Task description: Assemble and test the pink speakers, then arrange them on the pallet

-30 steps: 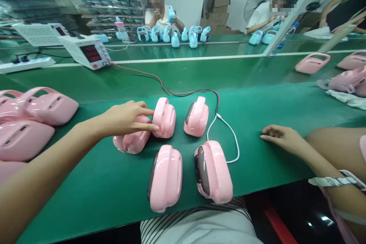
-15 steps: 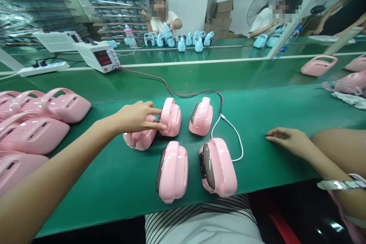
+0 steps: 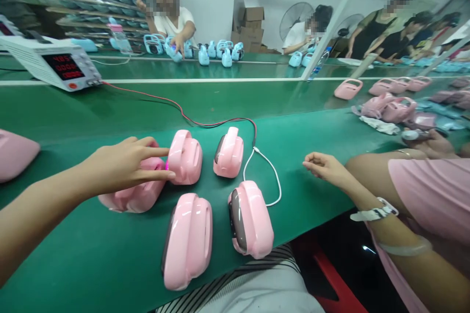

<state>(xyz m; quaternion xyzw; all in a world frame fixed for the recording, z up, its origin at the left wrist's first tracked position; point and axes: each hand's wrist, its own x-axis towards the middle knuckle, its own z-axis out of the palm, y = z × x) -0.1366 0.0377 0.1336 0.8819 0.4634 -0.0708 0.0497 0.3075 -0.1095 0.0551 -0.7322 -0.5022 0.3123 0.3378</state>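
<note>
My left hand (image 3: 123,164) reaches in from the left, thumb and forefinger at the dark front of an upright pink handled device (image 3: 185,159). A magenta glow shows between those fingers. Partly under the hand, another pink device (image 3: 134,193) lies tipped. To the right stands a smaller-looking pink device (image 3: 229,154); nearer me are two more, a front left one (image 3: 189,239) and a front right one (image 3: 253,220). A white cable (image 3: 279,181) runs behind the front right device; its plug end is hidden. My right hand (image 3: 325,168), fingers loosely curled together and empty, hovers at the table's right.
A power supply (image 3: 60,63) with red digits feeds a red-black lead (image 3: 161,98). Pink shells (image 3: 348,89) and plastic bags crowd the right. A neighbour's hand (image 3: 435,145) works there. Across the divider, a co-worker (image 3: 172,19) sits behind blue devices (image 3: 226,54).
My view has swung right, so the bench appears shifted left. The left hand stays at the same pink device, where a magenta glow now shows. The co-worker opposite has lowered a blue device.
</note>
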